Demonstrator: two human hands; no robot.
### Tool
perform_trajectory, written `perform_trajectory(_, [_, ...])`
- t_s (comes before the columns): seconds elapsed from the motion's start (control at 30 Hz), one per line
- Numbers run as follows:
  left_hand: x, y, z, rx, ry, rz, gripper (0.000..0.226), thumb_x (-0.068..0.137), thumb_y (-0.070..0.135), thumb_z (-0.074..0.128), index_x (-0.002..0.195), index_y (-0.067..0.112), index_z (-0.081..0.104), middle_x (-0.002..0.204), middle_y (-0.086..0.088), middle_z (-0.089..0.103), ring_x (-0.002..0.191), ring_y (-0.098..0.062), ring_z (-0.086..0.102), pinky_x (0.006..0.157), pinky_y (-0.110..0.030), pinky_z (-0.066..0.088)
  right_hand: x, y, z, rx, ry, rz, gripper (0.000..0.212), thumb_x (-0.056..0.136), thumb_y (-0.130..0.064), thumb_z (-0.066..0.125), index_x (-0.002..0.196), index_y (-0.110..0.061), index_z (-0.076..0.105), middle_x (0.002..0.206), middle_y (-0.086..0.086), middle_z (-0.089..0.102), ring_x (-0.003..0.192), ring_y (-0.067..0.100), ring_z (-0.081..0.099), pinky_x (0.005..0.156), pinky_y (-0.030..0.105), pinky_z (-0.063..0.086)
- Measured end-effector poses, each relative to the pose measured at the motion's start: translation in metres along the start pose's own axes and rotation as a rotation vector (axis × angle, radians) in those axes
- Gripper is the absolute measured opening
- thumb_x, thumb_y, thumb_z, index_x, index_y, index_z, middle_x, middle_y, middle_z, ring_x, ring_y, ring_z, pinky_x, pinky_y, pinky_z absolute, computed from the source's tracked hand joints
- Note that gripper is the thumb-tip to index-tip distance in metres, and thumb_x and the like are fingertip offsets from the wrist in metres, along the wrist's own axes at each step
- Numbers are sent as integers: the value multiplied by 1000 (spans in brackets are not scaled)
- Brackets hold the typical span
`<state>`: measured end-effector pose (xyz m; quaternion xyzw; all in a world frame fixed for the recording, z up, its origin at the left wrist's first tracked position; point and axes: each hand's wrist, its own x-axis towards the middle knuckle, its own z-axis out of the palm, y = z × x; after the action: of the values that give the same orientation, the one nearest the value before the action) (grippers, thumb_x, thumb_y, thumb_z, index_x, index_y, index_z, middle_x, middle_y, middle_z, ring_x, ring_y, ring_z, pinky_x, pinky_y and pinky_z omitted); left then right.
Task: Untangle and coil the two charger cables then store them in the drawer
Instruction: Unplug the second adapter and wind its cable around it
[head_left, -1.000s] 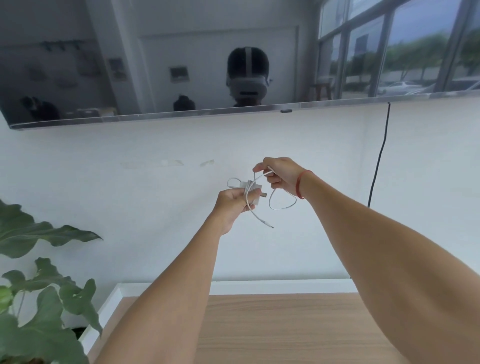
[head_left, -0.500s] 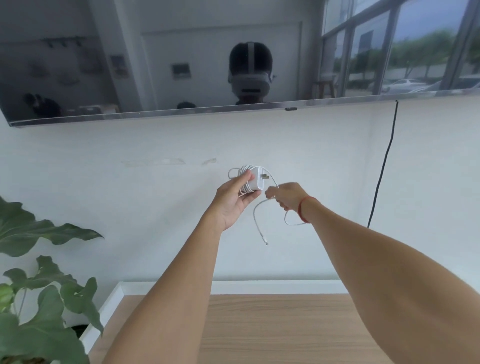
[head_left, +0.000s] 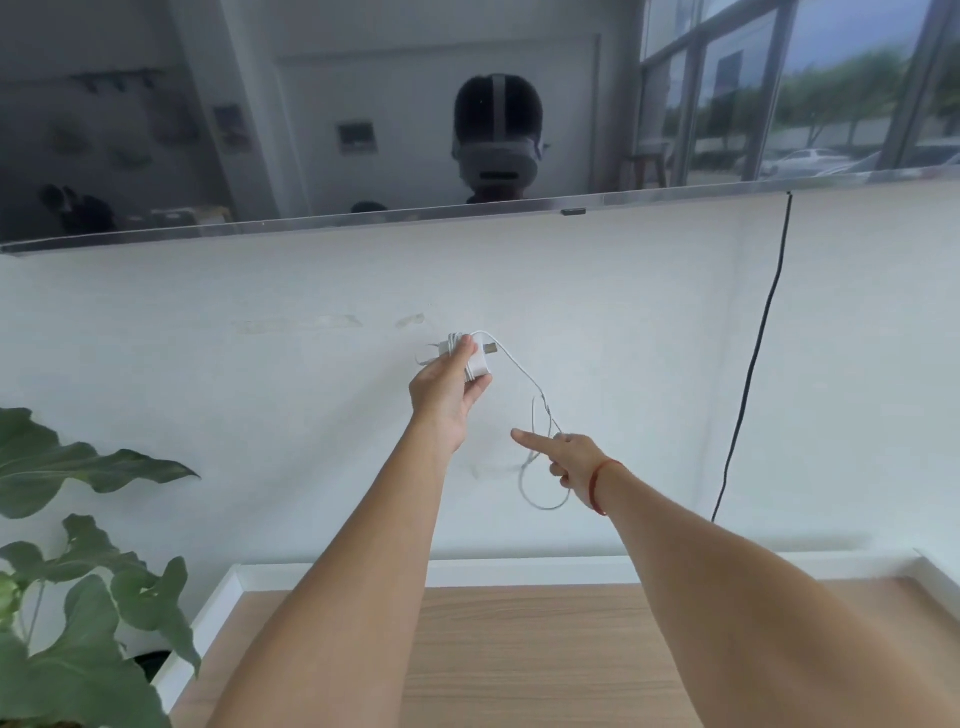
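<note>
Above the worktop (head_left: 519, 649): two bare hands raised before a white wall (head_left: 260, 415).
Left hand (head_left: 444, 395): grips one white charger (head_left: 480, 361), with cable turns wound round its body.
Right hand (head_left: 574, 457): lower, index finger straight, other fingers curled on the one loose cable (head_left: 521, 370).
Cable: runs from the charger down to the right hand, one loop hanging below it.
Surroundings: one leafy plant (head_left: 78, 597) at left, one black cord (head_left: 753, 364) down the wall.

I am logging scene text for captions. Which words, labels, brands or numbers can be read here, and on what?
None can be read.
The white charger adapter in the left hand and the charger cable in the right hand show no legible print.
The framed pictures reflected in the TV screen are too blurred to read.
</note>
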<state>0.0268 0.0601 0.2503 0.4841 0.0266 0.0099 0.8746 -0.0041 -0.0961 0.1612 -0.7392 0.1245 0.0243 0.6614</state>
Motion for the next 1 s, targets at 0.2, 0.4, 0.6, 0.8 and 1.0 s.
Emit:
perform_trajectory(0.2, [8,-2,-9,31,109,56,14,84,13,74,93,3,71,85,0,67,82,-17,61,74,-25,60,3,16,-7,432,194,164,48,91,-47,52,60,-22,26,46,-6,19,37,12,16,46,24,15])
perform_trajectory(0.4, [8,-13,-11,46,142,61,7,84,14,75,83,8,71,88,-1,67,84,-18,62,69,-22,60,2,8,-2,412,414,212,40,95,-37,48,63,-14,36,55,2,34,39,17,28,43,25,28])
perform_trajectory(0.6, [10,-14,-19,60,93,42,14,84,15,74,94,5,71,105,-10,71,80,-13,64,86,-33,58,5,3,-9,252,381,53,41,91,-49,50,83,-10,57,63,0,42,50,16,36,49,25,31])
perform_trajectory(0.8, [3,-16,-11,81,76,35,8,85,15,74,86,8,71,96,-3,67,84,-15,63,78,-29,60,11,2,-3,-15,343,16,39,97,-35,42,103,-5,65,69,1,52,61,23,56,61,28,43])
perform_trajectory(1.0, [1,-19,-13,178,86,34,13,84,19,75,90,9,71,87,-1,66,82,-20,63,64,-20,59,1,-23,-14,-1020,-240,318,87,66,-61,72,135,-14,44,133,2,54,118,22,56,98,40,45])
